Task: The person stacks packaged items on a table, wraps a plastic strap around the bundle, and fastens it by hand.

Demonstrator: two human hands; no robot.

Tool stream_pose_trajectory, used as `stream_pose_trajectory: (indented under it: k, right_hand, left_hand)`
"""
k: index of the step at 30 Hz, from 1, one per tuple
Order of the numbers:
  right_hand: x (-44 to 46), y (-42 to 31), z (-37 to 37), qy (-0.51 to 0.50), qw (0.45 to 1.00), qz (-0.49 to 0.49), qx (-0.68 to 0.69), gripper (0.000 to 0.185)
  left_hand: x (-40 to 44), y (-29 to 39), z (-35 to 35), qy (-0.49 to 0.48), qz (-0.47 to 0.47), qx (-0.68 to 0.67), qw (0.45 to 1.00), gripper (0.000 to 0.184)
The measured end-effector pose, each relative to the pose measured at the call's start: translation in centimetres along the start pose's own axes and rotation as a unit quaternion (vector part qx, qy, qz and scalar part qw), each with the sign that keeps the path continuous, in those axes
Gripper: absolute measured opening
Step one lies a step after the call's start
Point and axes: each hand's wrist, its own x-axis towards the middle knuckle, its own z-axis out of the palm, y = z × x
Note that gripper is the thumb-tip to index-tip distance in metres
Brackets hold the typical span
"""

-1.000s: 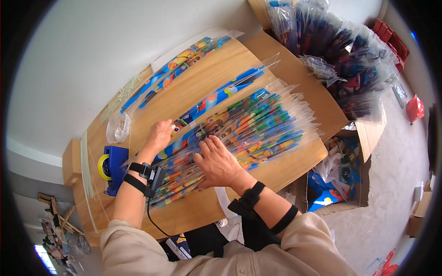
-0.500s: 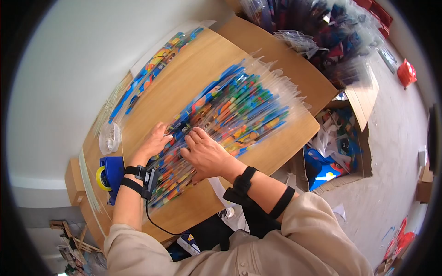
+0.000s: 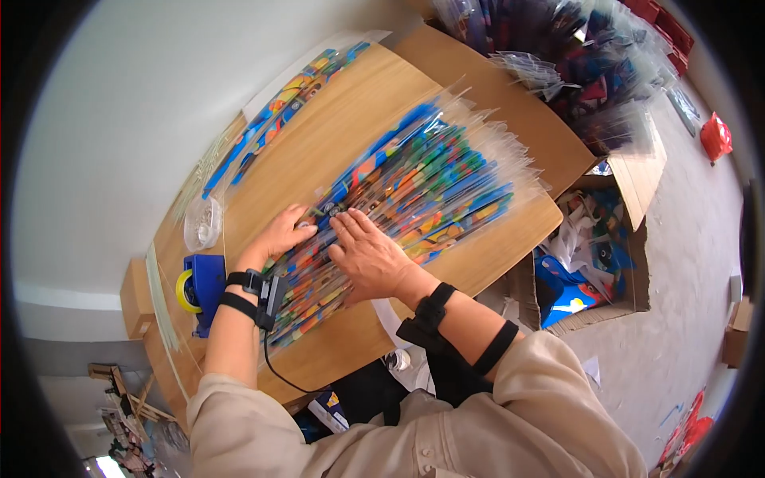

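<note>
Outer packet (image 3: 368,166) has joined the pile (image 3: 430,183) — left hand (image 3: 281,233), right hand (image 3: 370,256) touching — grip hidden, can't tell.

- Light-brown wooden table with a smooth top (image 3: 319,151): landmark of the scene, evenly lit.
- Plain white wall (image 3: 159,119): rising behind the table's far-left edge.
- Smooth pale-grey floor (image 3: 677,239): extending to the table's right.
- Pale wooden slats (image 3: 119,390): lying left of the table, among clutter too small to identify.
- Bright white patch of light (image 3: 110,466): lower left of the table, source indistinct.

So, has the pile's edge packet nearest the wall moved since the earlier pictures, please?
Yes: the edge packet has moved away from the wall-side packets, closer to the pile.
</note>
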Motion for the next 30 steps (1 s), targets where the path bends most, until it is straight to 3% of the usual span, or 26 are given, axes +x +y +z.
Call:
stream_pose_trajectory:
  k: [1, 3, 4, 7, 9, 10, 11, 12, 14, 17, 20, 24, 26, 30]
  right_hand:
    - [0.0, 0.0, 0.1, 0.012, 1.000, 0.003, -0.002, 0.082]
    - [0.0, 0.0, 0.2, 0.024, 1.000, 0.006, -0.007, 0.080]
    - [0.0, 0.0, 0.2, 0.021, 1.000, 0.002, -0.002, 0.080]
    - [0.1, 0.1, 0.5, 0.046, 0.999, -0.006, 0.005, 0.085]
    - [0.4, 0.1, 0.2, 0.017, 1.000, 0.002, -0.006, 0.088]
    - [0.4, 0.0, 0.4, 0.018, 1.000, -0.001, -0.016, 0.089]
    - [0.4, -0.3, 0.6, 0.020, 1.000, 0.003, -0.013, 0.087]
    - [0.5, -0.3, 0.6, 0.024, 1.000, 0.008, -0.012, 0.084]
    - [0.5, -0.6, 0.4, 0.013, 1.000, -0.006, 0.009, 0.080]
    - [0.3, -1.0, 0.9, 0.035, 0.999, -0.005, 0.007, 0.075]
    - [-0.2, -1.3, 1.5, 0.039, 0.999, -0.012, -0.016, 0.074]
    - [-0.4, -2.1, 1.1, 0.033, 0.999, -0.009, -0.031, 0.072]
    - [-0.5, -2.5, 1.1, 0.036, 0.999, -0.021, -0.034, 0.073]
    - [-1.1, -2.4, 1.3, 0.042, 0.997, -0.032, -0.050, 0.075]
  left_hand:
    - [-0.1, 0.6, -0.5, 0.001, -0.007, -0.003, 1.000, 0.075]
    - [0.0, 2.0, -1.5, -0.114, -0.080, -0.062, 0.988, 0.078]
    - [-0.2, 2.4, -1.6, -0.113, -0.086, -0.066, 0.988, 0.078]
    - [-1.1, 3.4, -1.7, -0.073, 0.002, -0.101, 0.992, 0.090]
    - [-1.0, 4.1, -1.4, -0.122, -0.048, -0.176, 0.976, 0.095]
    - [-0.7, 3.8, -0.3, -0.106, -0.014, -0.257, 0.960, 0.079]
    - [0.1, 3.1, 1.2, -0.048, 0.075, -0.264, 0.960, 0.076]
    - [0.1, 3.3, 1.8, -0.021, 0.063, -0.227, 0.972, 0.068]
    - [0.5, 4.5, 3.3, 0.033, -0.073, -0.056, 0.995, 0.053]
    - [-0.5, 10.1, 2.2, 0.054, -0.250, 0.040, 0.966, 0.046]
    - [-0.8, 10.6, 3.1, 0.119, -0.265, 0.035, 0.956, 0.057]
    - [-1.2, 9.5, 3.8, 0.165, -0.261, -0.019, 0.951, 0.060]
    - [-1.1, 8.9, 3.5, 0.100, -0.245, -0.058, 0.963, 0.054]
    - [-0.6, 9.0, 3.5, 0.097, -0.266, -0.053, 0.958, 0.044]
